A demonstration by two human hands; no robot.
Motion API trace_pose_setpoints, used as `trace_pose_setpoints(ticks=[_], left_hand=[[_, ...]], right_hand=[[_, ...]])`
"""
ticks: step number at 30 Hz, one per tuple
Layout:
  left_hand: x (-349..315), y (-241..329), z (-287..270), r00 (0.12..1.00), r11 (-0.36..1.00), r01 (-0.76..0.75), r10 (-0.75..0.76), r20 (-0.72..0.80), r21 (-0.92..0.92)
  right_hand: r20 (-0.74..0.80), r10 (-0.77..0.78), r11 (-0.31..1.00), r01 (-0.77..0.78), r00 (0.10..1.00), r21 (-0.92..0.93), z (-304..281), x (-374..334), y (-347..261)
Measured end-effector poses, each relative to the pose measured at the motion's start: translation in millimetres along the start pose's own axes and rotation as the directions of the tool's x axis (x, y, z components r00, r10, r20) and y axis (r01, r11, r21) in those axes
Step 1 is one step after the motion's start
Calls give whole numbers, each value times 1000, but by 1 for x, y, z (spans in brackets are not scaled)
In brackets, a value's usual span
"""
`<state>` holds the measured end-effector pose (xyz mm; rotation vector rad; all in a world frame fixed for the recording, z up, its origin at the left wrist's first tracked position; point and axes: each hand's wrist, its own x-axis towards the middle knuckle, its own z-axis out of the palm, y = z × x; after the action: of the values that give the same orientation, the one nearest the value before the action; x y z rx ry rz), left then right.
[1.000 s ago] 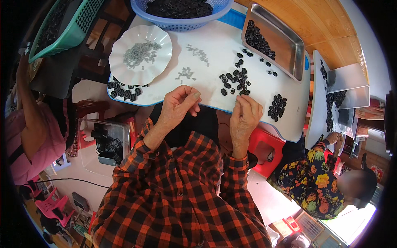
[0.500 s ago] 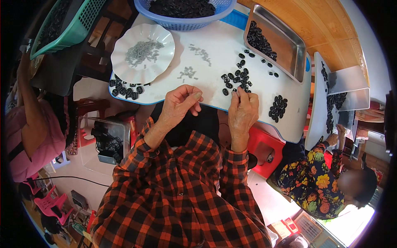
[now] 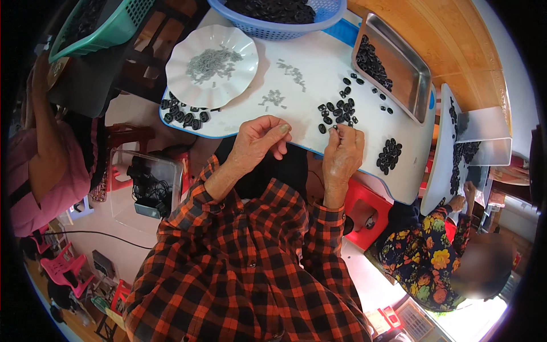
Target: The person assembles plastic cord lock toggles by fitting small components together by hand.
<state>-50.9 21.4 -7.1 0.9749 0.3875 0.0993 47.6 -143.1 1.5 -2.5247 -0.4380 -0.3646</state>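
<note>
Left hand (image 3: 263, 142): thumb, forefinger pinched; contents, can't tell. Right hand (image 3: 343, 149): fingers curled, grip can't tell, at 6 o'clock of loose black pieces (image 3: 340, 104); greyish bits (image 3: 274, 97) at left hand's 12. Best: light fingertip pinch, one piece each.

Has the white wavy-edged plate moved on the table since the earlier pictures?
No. Judged against the table, the plate keeps its place at the left end; the camera view itself has shifted.

From here I see the counter (image 3: 319, 62) carrying a plate (image 3: 242, 81) left, basket (image 3: 279, 29) behind, tray (image 3: 407, 74) right, loose pieces (image 3: 340, 104) before the tray.
</note>
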Motion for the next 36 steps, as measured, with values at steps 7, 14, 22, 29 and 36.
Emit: trace_pose_setpoints(ticks=[7, 14, 22, 29, 36], left_hand=[[-5, -3, -2, 992, 968, 117, -102, 79, -221], [-9, 2, 3, 992, 959, 105, -83, 93, -265], [-14, 6, 4, 996, 968, 62, -44, 80, -243], [-16, 9, 3, 996, 975, 51, -34, 82, -215], [-16, 10, 3, 997, 982, 39, -27, 66, -186]], right_hand=[[44, 89, 923, -99, 995, 371, -7, -19, -14], [381, 179, 495, -417, 907, 762, -22, -39, -57], [409, 144, 456, -427, 901, 781, -21, -39, -73], [423, 162, 446, -449, 891, 774, -22, -39, -75], [411, 155, 427, -436, 898, 792, -21, -39, -76]])
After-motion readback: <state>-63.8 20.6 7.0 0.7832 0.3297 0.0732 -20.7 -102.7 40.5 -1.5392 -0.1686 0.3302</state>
